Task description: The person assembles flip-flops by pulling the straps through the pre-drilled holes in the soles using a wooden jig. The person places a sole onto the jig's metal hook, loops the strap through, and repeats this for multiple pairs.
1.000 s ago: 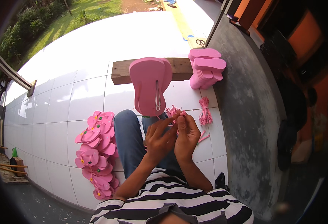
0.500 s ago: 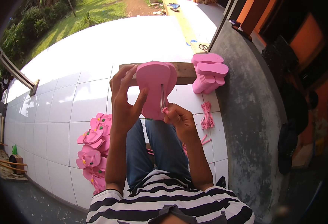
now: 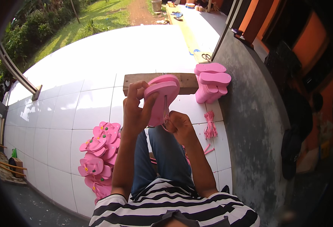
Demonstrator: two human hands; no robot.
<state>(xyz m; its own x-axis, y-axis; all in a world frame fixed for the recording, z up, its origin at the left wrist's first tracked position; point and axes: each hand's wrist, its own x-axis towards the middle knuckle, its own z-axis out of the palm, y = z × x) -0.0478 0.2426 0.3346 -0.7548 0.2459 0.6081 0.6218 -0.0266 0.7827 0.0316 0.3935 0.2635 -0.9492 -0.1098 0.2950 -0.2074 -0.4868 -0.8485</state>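
My left hand (image 3: 136,111) grips a pink flip-flop sole (image 3: 159,98) by its left edge, thumb on the near face. Behind it, a second pink sole edge (image 3: 168,77) shows. A thin metal wire hook (image 3: 166,106) passes through the sole, its looped end by my right fingers. My right hand (image 3: 181,126) is closed just below the sole, pinching a pink strap (image 3: 169,130) at the hook; most of the strap is hidden by the fingers. Beyond the soles lies a wooden block (image 3: 189,83).
Finished pink flip-flops (image 3: 94,166) with small flowers are heaped at left. To the right stand stacked pink soles (image 3: 213,79), with scissors (image 3: 206,57) behind. A bundle of pink straps (image 3: 210,126) and loose strap pieces (image 3: 209,149) lie on the white tiles near a grey ledge (image 3: 246,132).
Both hands have come down and nearer, with the sole tilted more edge-on. The right hand has moved slightly right and lower, still at the hook's end.
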